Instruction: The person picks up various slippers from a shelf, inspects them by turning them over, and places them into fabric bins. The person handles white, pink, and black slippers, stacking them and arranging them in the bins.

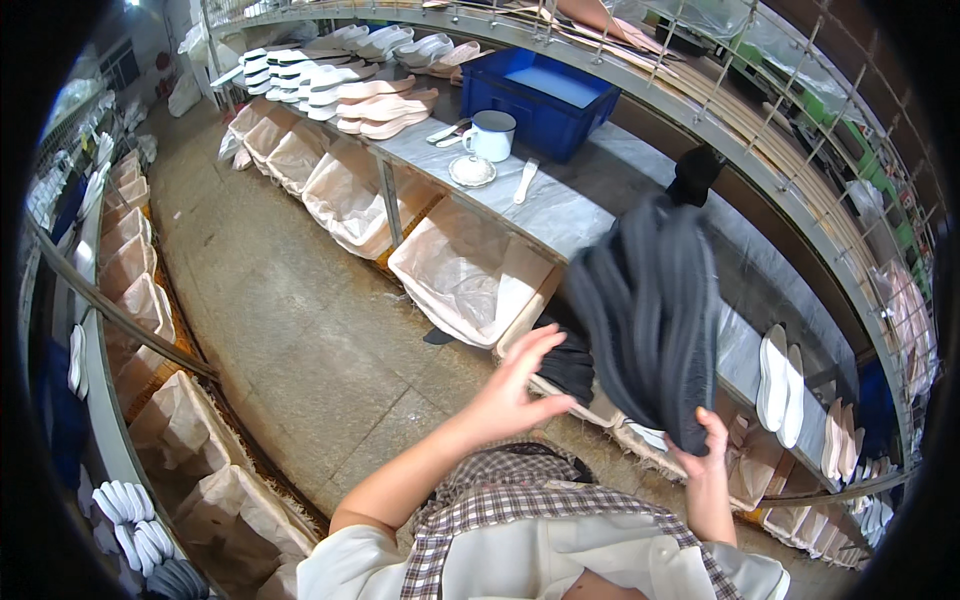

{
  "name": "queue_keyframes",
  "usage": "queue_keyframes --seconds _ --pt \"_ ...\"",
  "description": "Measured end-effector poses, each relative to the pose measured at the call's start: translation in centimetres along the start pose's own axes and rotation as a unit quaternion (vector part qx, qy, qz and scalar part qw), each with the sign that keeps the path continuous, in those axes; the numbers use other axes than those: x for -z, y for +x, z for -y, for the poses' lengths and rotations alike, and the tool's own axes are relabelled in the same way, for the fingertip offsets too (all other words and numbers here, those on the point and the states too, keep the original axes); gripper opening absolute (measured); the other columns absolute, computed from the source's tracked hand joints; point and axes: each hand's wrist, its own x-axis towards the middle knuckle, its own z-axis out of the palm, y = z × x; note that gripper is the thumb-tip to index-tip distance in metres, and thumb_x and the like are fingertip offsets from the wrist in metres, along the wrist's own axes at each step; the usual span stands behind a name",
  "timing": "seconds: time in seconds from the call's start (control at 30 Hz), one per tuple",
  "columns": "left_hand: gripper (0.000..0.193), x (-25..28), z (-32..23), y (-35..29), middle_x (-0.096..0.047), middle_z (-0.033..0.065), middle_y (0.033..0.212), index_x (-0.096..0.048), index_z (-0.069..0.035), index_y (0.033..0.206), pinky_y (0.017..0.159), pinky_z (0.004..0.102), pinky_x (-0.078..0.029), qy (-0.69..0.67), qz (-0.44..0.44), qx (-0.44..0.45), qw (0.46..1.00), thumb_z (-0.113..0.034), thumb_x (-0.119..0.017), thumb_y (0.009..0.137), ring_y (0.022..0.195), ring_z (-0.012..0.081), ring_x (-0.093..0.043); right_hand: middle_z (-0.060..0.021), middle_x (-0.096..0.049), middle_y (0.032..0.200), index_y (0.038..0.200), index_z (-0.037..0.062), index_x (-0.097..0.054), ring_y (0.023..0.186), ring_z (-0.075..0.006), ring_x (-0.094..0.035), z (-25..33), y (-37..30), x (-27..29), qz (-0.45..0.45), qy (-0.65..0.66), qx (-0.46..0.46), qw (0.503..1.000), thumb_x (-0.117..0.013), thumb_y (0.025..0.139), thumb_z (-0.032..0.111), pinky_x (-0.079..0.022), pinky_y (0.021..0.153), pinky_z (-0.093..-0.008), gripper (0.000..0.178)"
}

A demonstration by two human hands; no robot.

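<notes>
My right hand [705,448] grips the near end of a stack of black shoe soles [650,310], which stands tilted upward over the table edge and is slightly blurred. My left hand [512,392] is held to the left of the stack, empty, with fingers and thumb apart. Just beyond its fingertips, more black soles [568,366] lie in a lined basket under the table edge. A black rounded object [695,175] shows behind the stack's far end; I cannot make out what it is.
On the grey table [560,215] are a white enamel mug [490,136], a round white lid [472,171], a brush [526,182], a blue crate [540,100] and piles of white and pink soles [385,108]. Lined baskets [470,265] stand below. White soles [780,385] lie at right.
</notes>
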Motion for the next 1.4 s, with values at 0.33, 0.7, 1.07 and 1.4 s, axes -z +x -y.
queue_keyframes --seconds 0.33,0.7,1.07,1.4 --pt "0.068 1.8 -3.7 1.1 -0.048 0.013 0.125 -0.029 -0.002 0.135 0.096 0.0359 -0.043 -0.428 -0.266 0.01 0.863 -0.014 -0.069 0.082 0.113 0.0242 -0.05 -0.017 -0.024 0.144 0.146 0.0116 0.003 0.131 -0.0272 -0.032 -10.5 3.0 -13.0 0.296 -0.339 0.342 0.825 -0.073 0.076 0.023 -0.026 0.108 -0.0381 0.104" --pt "0.073 7.1 2.5 -2.5 -0.052 0.0124 0.124 -0.038 0.0 0.132 0.092 0.0412 -0.049 -0.487 -0.149 -0.096 0.855 -0.027 -0.076 0.075 0.111 0.0275 -0.055 -0.0138 -0.044 0.129 0.142 0.0057 -0.019 0.118 -0.0236 -0.045 -8.0 6.8 -19.4 0.385 -0.198 0.021 0.901 -0.05 0.086 0.058 -0.035 0.1 -0.0368 0.083" --pt "0.076 6.0 3.2 -4.4 -0.051 0.0125 0.125 -0.036 0.0 0.133 0.094 0.04 -0.047 -0.485 -0.186 -0.008 0.854 -0.033 -0.074 0.077 0.114 0.0268 -0.053 -0.0175 -0.037 0.136 0.14 0.004 -0.018 0.125 -0.0258 -0.041 -10.6 8.3 -18.3 0.41 -0.165 -0.082 0.893 -0.072 0.076 0.035 -0.037 0.103 -0.04 0.09" --pt "0.053 9.1 -2.1 -3.3 -0.053 0.0135 0.123 -0.037 -0.001 0.131 0.093 0.035 -0.046 -0.288 -0.229 -0.008 0.93 -0.014 -0.063 0.086 0.108 0.0222 -0.056 -0.0115 -0.038 0.139 0.142 0.0089 -0.021 0.126 -0.025 -0.04 -13.2 9.9 -16.2 0.386 -0.1 -0.158 0.903 -0.07 0.076 0.041 -0.037 0.103 -0.0429 0.088"
